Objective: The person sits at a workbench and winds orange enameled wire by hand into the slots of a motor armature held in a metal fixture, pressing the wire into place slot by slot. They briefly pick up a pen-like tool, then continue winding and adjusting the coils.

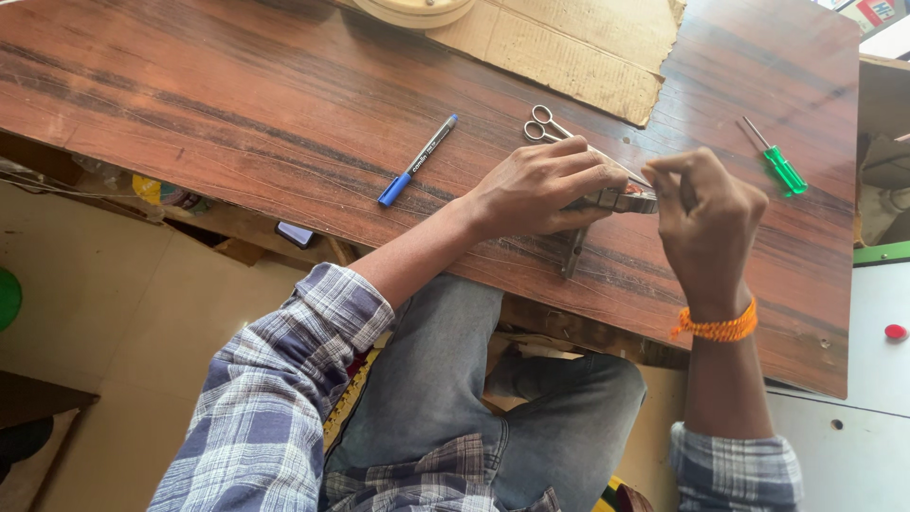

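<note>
Closest to the camera you get the person's lap: grey jeans [445, 408] and the rolled cuffs of a blue and white plaid shirt [275, 398], seated at a dark brown wooden table with streaky grain [237, 104]. The near edge of the table runs right over the knees.

Just past that edge both hands meet over one thing. The left hand [536, 190] is wrapped around a small silvery metal tool [621, 200], with a thin metal arm of it poking out below the palm toward the table edge; can't really tell what kind of tool it is, most of it is covered. The right hand [706, 223], with an orange thread band on the wrist [718, 328], has its fingertips pinched together right at the tool's exposed end, so the two hands are basically touching there.

Behind the left knuckles, a pair of steel scissors [545, 123] lies flat, handles pointing away. Left of that there's a pen with a blue cap [418, 160]. Off to the right, well apart from the hands, sits a green-handled screwdriver [777, 163]. Farthest back, a torn sheet of brown cardboard [569, 43] with a round pale wooden rim [412, 11] on it.
</note>
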A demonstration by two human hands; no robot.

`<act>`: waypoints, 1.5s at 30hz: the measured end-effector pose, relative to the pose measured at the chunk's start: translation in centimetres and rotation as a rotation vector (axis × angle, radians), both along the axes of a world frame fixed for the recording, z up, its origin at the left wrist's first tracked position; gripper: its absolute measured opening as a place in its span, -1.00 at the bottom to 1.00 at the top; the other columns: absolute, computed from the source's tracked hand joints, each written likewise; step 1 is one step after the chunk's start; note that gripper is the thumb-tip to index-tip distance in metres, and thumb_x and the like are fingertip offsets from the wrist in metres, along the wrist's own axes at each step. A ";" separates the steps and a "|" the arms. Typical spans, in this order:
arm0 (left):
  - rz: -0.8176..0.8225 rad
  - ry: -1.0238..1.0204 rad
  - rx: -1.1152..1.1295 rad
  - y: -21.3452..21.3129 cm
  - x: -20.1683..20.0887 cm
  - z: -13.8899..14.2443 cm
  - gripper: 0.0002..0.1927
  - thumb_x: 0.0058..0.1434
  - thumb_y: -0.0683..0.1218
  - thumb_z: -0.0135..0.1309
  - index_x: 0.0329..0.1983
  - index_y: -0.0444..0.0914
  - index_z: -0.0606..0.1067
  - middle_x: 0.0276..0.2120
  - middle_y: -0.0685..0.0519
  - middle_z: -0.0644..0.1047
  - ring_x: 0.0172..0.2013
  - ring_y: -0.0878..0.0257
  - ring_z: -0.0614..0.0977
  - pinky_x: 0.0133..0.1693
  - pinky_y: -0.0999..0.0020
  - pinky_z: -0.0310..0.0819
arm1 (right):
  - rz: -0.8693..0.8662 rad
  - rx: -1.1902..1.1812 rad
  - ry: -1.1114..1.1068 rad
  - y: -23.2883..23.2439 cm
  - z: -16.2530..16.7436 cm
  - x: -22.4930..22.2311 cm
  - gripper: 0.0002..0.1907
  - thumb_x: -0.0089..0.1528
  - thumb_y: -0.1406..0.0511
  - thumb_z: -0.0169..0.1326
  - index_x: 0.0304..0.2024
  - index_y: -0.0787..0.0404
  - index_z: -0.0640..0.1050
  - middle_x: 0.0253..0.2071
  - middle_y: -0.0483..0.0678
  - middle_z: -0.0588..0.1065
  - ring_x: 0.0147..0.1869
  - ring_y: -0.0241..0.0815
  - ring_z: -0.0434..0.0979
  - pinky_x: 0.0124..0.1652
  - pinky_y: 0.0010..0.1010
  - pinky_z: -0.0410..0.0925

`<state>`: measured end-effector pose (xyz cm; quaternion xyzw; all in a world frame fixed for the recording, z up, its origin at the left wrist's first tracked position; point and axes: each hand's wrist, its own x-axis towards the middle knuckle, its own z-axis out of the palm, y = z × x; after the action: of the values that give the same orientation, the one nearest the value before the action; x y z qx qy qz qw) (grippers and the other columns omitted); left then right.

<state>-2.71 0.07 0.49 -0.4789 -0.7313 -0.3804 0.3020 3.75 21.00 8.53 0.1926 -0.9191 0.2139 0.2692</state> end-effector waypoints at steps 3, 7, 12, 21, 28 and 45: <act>-0.109 -0.292 0.046 0.1 -0.2 0.5 -0.37 0.30 0.22 0.25 0.28 -0.17 0.40 -0.22 0.08 0.65 -0.08 0.22 0.66 -0.08 0.30 0.64 | 0.036 0.006 -0.067 -0.1 0.4 -2.0 -0.92 0.41 0.36 0.31 -0.13 0.25 0.66 -0.54 -0.10 0.44 -0.52 -0.35 0.35 -0.44 -0.41 0.18; -0.053 -0.833 0.077 1.3 -1.7 1.6 -0.06 0.17 0.31 0.16 0.49 -0.22 0.17 -0.37 0.05 0.69 -0.31 0.23 0.75 -0.19 0.29 0.60 | 0.050 0.060 -0.081 -0.6 1.1 -3.0 -0.89 0.38 0.33 0.32 -0.14 0.26 0.67 -0.54 -0.03 0.45 -0.51 -0.29 0.41 -0.43 -0.41 0.22; -0.141 -0.869 -0.046 2.6 -4.3 2.8 -0.57 0.11 0.14 0.21 -0.03 -0.12 0.74 -0.27 0.04 0.73 -0.22 0.24 0.78 -0.12 0.31 0.61 | -0.054 0.075 -0.135 -1.8 2.1 -2.3 -0.89 0.34 0.35 0.34 -0.19 0.28 0.68 -0.58 0.03 0.44 -0.57 -0.21 0.37 -0.45 -0.35 0.21; -0.467 -0.655 -0.072 -1.3 -5.2 3.5 -0.81 0.20 -0.16 0.28 -0.12 -0.12 0.71 -0.27 0.10 0.71 -0.28 0.38 0.68 -0.18 0.41 0.60 | -0.064 -0.237 -0.382 -4.7 3.2 2.9 -0.89 0.29 0.36 0.26 -0.15 0.26 0.67 -0.54 -0.15 0.48 -0.48 -0.50 0.32 -0.47 -0.52 0.19; -0.508 -0.628 -0.074 -1.1 -5.4 3.5 -0.82 0.18 -0.16 0.27 -0.14 -0.12 0.71 -0.28 0.12 0.71 -0.28 0.35 0.70 -0.16 0.39 0.59 | -0.134 -0.169 -0.230 -6.0 1.8 4.8 -0.93 0.29 0.41 0.30 -0.18 0.26 0.66 -0.64 -0.13 0.22 -0.56 -0.42 0.09 -0.50 -0.42 0.03; -0.041 -0.068 -0.063 -0.3 0.3 1.6 -0.61 0.30 0.07 0.24 0.11 -0.11 0.46 -0.13 0.10 0.55 -0.03 0.17 0.61 -0.07 0.23 0.63 | -0.246 -0.291 -0.115 -0.3 -3.2 7.5 -0.92 0.35 0.44 0.30 -0.16 0.31 0.62 -0.56 -0.21 0.21 -0.46 -0.44 0.09 -0.43 -0.48 0.01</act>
<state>-2.38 -0.18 2.13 -0.4896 -0.7428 -0.3794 0.2541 11.27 20.69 5.35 0.0254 -0.9089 0.3205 0.2655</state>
